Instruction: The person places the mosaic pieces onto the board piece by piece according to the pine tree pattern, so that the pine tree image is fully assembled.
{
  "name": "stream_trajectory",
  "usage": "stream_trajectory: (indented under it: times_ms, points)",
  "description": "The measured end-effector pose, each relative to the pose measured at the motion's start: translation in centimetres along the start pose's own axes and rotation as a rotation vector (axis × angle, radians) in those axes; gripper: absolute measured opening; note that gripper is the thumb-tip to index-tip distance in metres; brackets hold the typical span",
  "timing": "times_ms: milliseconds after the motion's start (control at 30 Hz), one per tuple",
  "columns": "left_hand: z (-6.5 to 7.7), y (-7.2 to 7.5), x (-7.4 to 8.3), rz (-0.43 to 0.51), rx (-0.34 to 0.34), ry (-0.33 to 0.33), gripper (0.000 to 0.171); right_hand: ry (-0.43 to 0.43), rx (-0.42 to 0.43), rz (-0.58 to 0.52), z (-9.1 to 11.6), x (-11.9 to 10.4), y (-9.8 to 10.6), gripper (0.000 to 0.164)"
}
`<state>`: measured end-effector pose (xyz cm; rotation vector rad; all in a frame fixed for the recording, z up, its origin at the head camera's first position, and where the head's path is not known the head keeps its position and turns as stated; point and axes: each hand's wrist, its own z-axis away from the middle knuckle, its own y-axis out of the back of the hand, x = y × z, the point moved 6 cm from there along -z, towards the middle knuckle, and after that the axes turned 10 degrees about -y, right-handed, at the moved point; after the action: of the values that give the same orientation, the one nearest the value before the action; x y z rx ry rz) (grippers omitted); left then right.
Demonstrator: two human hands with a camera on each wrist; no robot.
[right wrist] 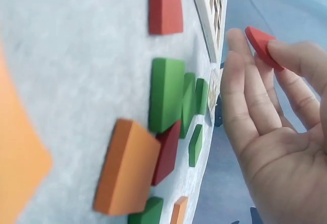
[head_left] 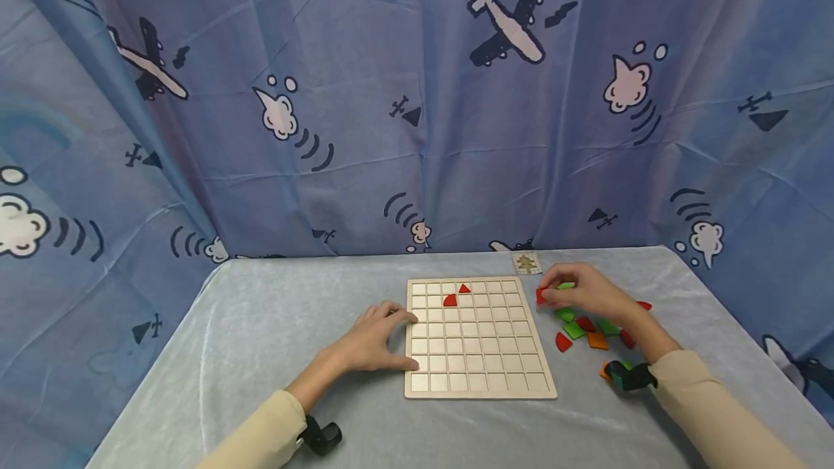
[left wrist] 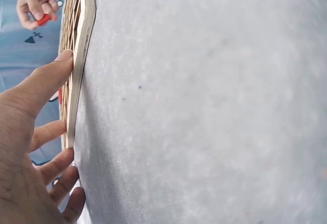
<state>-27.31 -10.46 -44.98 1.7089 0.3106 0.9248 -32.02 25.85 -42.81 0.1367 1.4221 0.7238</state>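
Note:
A pale wooden grid board (head_left: 481, 395) lies on the table, with a red quarter-round piece (head_left: 450, 300) and a red triangle (head_left: 464, 289) in cells near its far edge. My left hand (head_left: 368, 339) rests at the board's left side, thumb and index fingertip on the rim and the other fingers loosely spread. Between thumb and fingers, my right hand (head_left: 586, 293) pinches a flat red piece (right wrist: 261, 47) above the table, just right of the board. The held piece's full outline is partly covered by the thumb.
Loose pieces lie under and around the right forearm: a red quarter-round (head_left: 563, 342), an orange square (head_left: 597, 340), a green piece (head_left: 575, 330) and several others. A small card with a tree pattern (head_left: 527, 263) sits behind the board. A blue patterned curtain (head_left: 365, 107) hangs beyond the table.

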Motion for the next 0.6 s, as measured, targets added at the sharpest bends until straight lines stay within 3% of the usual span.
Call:
stream_trajectory:
  times_ms: [300,600]
  points:
    - [0.1,-0.1,-0.1,-0.010,-0.001,0.006,0.075,-0.037,0.009,-0.002,-0.2,-0.5,-0.5,0.028]
    - [0.0,0.0,-0.1,0.000,0.004,-0.002,0.076,-0.020,0.011,0.023,-0.8,-1.3,-1.3,0.024]
